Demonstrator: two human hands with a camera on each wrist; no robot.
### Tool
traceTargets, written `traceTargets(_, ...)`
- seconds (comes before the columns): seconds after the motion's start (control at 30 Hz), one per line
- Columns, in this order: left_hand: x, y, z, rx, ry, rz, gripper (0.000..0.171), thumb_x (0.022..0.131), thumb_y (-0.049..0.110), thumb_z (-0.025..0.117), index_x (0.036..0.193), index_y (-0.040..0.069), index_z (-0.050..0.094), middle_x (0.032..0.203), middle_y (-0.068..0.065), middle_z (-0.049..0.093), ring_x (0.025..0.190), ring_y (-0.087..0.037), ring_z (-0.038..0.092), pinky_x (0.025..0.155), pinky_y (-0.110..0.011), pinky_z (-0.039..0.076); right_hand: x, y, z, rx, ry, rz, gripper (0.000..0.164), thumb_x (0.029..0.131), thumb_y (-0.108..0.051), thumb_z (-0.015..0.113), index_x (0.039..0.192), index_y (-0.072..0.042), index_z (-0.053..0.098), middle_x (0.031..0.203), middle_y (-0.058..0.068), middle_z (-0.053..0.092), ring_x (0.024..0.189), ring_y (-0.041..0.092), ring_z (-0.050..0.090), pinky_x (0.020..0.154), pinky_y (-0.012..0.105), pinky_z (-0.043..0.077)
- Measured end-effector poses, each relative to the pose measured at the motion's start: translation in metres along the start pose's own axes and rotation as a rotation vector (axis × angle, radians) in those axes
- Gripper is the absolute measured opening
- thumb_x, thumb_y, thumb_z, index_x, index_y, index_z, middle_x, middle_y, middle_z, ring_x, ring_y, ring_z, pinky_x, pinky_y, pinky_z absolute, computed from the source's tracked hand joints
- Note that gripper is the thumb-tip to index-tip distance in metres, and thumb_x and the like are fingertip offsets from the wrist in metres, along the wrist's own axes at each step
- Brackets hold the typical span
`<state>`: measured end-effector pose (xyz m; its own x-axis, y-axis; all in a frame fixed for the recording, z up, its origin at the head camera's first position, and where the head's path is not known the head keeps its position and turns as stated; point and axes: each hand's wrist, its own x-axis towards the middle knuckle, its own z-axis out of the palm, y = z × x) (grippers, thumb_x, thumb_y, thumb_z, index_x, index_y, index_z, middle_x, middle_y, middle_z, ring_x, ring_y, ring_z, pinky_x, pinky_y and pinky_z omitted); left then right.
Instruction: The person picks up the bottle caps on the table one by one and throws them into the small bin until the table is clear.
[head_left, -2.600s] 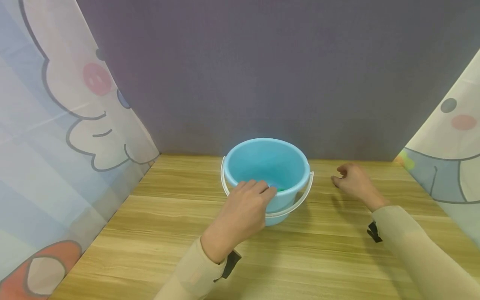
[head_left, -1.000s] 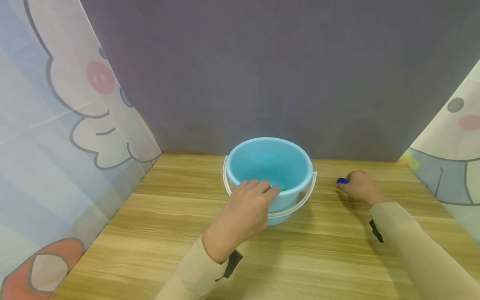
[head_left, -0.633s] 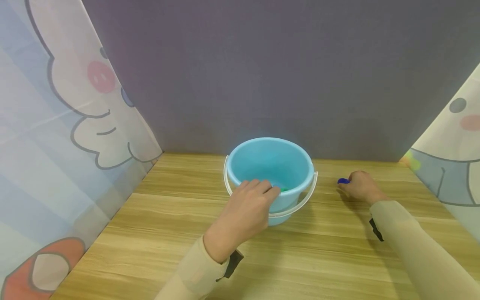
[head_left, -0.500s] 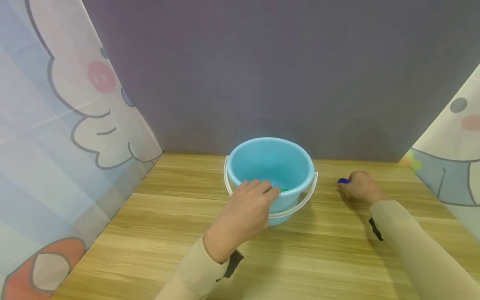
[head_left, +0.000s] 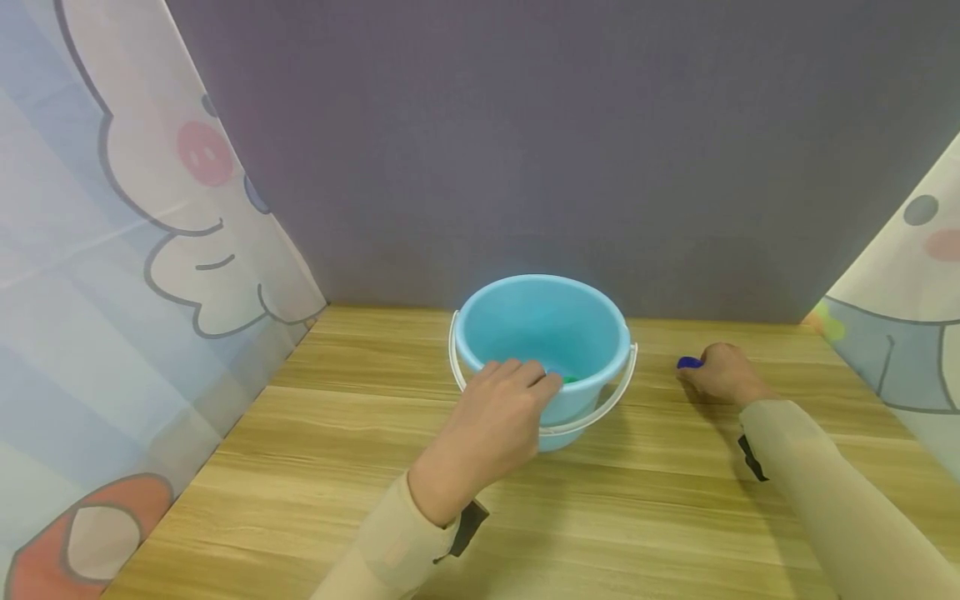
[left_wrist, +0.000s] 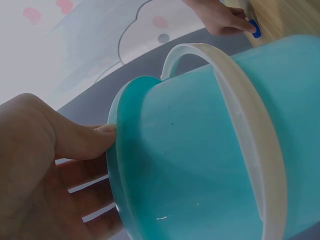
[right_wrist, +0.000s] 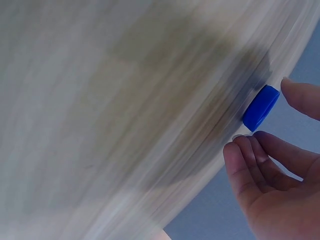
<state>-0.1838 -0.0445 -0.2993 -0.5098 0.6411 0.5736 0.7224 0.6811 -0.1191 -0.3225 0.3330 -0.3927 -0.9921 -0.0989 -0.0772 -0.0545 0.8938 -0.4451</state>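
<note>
A light blue bucket (head_left: 536, 333) with a white handle (head_left: 592, 421) stands on the wooden table. My left hand (head_left: 487, 417) grips its near rim; in the left wrist view the thumb (left_wrist: 95, 140) lies on the outside and the fingers reach inside. Some green thing (head_left: 570, 380) shows inside the bucket, mostly hidden by the rim. To the bucket's right, my right hand (head_left: 720, 372) is low over the table with thumb and fingertips on either side of a small round blue cap (right_wrist: 261, 107). The cap is close against the tabletop.
A dark grey panel (head_left: 525, 150) stands along the table's back edge. Cartoon-printed cloths hang at the left (head_left: 187, 233) and right (head_left: 915, 292) sides. The bucket's handle hangs down across its front.
My right hand's fingers have drawn together from a wider spread, and the blue cap has come into sight at their tips. Both hands have kept nearly still over the last second.
</note>
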Motion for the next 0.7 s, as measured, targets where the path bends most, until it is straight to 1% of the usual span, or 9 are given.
traceTargets(0.17, -0.0003, -0.0003, 0.0006, 0.000, 0.005, 0.004, 0.034, 0.069, -0.010, 0.067, 0.097, 0.010, 0.068, 0.085, 0.001, 0.063, 0.069, -0.017, 0.055, 0.062, -0.028, 0.042, -0.0009, 0.0006, -0.0008, 0.002, -0.020, 0.013, 0.037, 0.096, -0.031, 0.063, 0.070, -0.006, 0.055, 0.067, 0.006, 0.051, 0.059, 0.019, 0.046, 0.053, 0.032, 0.040)
traceTargets(0.33, -0.0006, -0.0005, 0.0013, 0.005, 0.012, 0.005, 0.034, 0.069, -0.009, 0.067, 0.097, 0.010, 0.067, 0.084, 0.001, 0.063, 0.069, -0.017, 0.055, 0.062, -0.028, 0.042, -0.0001, 0.0013, -0.0013, -0.004, -0.026, 0.016, 0.037, 0.097, -0.031, 0.062, 0.072, -0.005, 0.056, 0.070, 0.006, 0.051, 0.061, 0.020, 0.046, 0.054, 0.032, 0.039)
traceTargets(0.57, -0.0007, -0.0004, 0.0021, 0.006, 0.017, 0.006, 0.034, 0.068, -0.010, 0.067, 0.096, 0.010, 0.067, 0.085, 0.001, 0.063, 0.069, -0.017, 0.055, 0.062, -0.028, 0.042, 0.0025, 0.0044, 0.0002, -0.011, -0.015, 0.010, 0.039, 0.096, -0.032, 0.063, 0.067, -0.008, 0.053, 0.066, 0.004, 0.049, 0.057, 0.017, 0.045, 0.053, 0.031, 0.039)
traceTargets(0.7, -0.0006, -0.0007, 0.0026, 0.008, 0.024, 0.010, 0.033, 0.068, -0.009, 0.067, 0.094, 0.010, 0.066, 0.082, 0.001, 0.061, 0.067, -0.017, 0.053, 0.061, -0.028, 0.041, 0.0034, 0.0023, 0.0012, -0.045, -0.007, 0.009, 0.042, 0.096, -0.035, 0.063, 0.066, -0.009, 0.048, 0.065, 0.004, 0.047, 0.058, 0.018, 0.045, 0.054, 0.032, 0.038)
